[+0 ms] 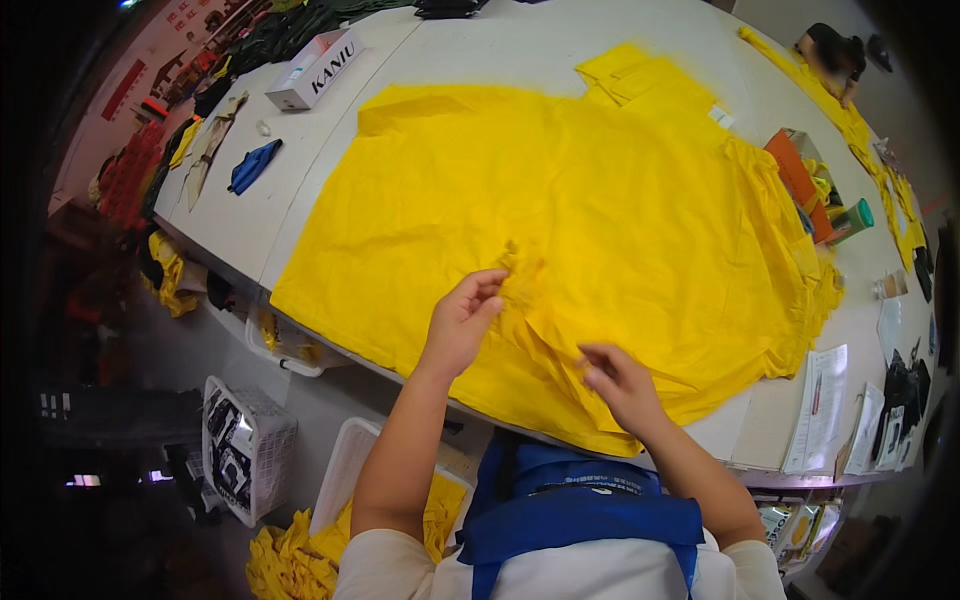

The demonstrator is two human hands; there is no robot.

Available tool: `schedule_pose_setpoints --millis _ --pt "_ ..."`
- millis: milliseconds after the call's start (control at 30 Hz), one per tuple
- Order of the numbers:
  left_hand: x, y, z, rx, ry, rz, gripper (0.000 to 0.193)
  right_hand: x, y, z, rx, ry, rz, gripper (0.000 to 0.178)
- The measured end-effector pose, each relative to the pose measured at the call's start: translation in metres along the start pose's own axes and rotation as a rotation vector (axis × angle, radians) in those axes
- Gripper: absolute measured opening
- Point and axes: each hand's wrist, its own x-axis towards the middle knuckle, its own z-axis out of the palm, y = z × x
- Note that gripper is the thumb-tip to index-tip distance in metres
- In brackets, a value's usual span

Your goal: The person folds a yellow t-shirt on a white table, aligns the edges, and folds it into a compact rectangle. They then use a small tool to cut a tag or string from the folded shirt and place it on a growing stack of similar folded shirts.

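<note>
Left forearm (405, 440) and right forearm (700, 485) slant inward. Left hand (466, 318) reaches farther forward, fingers (478, 284) curled toward thumb (487, 314). Right hand (624, 388) sits closer in, fingers loosely bent, blurred.

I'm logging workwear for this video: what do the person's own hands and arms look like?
The left hand and right hand are bare, with no gloves or watch showing. The forearms are uncovered too; short white sleeves end around the elbows.

Garment wkshp: lg worktable (500, 45) w/ yellow cloth (450, 180), bin (343, 460) w/ more.
</note>
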Motion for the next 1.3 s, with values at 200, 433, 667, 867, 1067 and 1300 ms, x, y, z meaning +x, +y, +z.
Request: schedule_pose_setpoints --millis 200,433,667,867,1067,1300 --pt "-0.005 0.046 0.01 -0.305 -0.307 -0.009 0.03 0.049 -0.035 0.007 0.84 -0.118 0.291 0.025" --pt "-0.046 0.005 0.029 -0.391 0.132 0.053 0.049 0.027 -0.055 0.012 1.025 0.079 0.073 0.021" --pt "-0.058 0.009 0.06 -0.705 -0.166 -0.396 0.05 -0.014 -0.018 -0.025 1.183 -0.189 0.282 0.041" --pt "-0.065 0.042 0.085 0.653 -0.092 0.002 0.038 -0.009 -0.01 -0.038 -0.123 0.099 -0.008 0.024" --pt "-0.079 0.01 0.084 0.787 0.147 0.364 0.043 0.01 0.015 -0.023 -0.294 0.514 -0.226 0.02" --pt "-0.039 0.027 -0.019 0.404 0.37 -0.141 0.018 -0.057 0.033 -0.002 -0.678 0.044 -0.404 0.056"
